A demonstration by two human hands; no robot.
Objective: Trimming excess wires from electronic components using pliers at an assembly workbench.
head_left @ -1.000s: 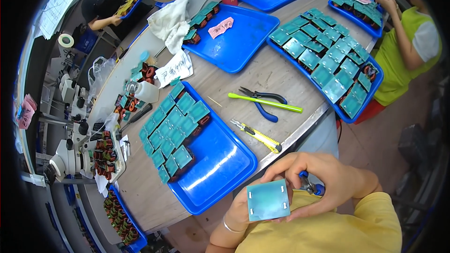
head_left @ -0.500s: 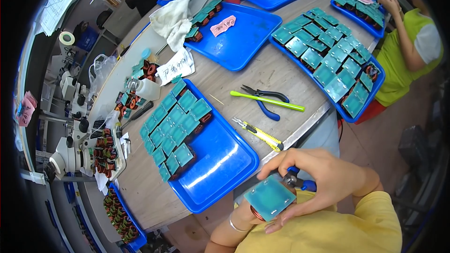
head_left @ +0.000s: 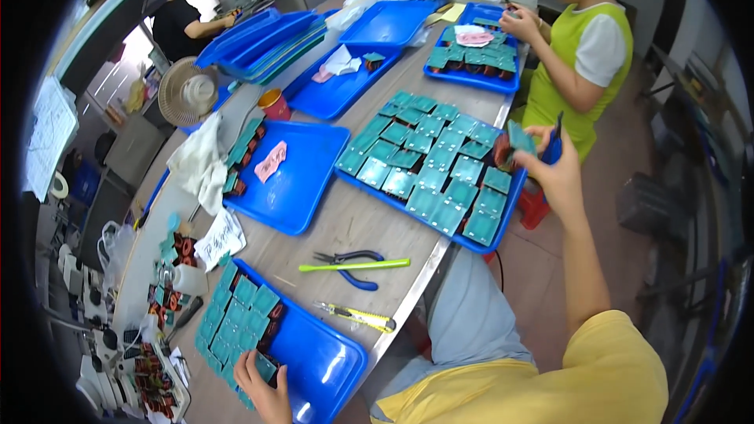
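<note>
My right hand (head_left: 556,177), over the right edge of the far-right blue tray (head_left: 514,216), pinches a copper coil with a green plate (head_left: 518,140). A dark-blue-handled tool (head_left: 556,138) also sits in that hand, pointing up; its working end cannot be made out. Down at the lower left, my left hand (head_left: 263,392) has its fingers around a green-plated coil (head_left: 267,367) in the near blue tray (head_left: 338,357). Rows of similar green-plated coils (head_left: 239,310) fill that tray's left part. The right tray holds several more, packed closely.
On the table between the trays lie long-nose pliers (head_left: 357,276), a lime-green stick (head_left: 377,264) and a yellow utility knife (head_left: 357,316). Beyond are another blue tray (head_left: 302,196), a white cloth (head_left: 200,161) and a red cup (head_left: 274,104). A co-worker in a lime apron (head_left: 561,71) sits far right.
My hands have parted from the coil they held together at my lap. The left has moved to the near tray; the right has reached to the right tray and holds a coil there. The view has swung right.
</note>
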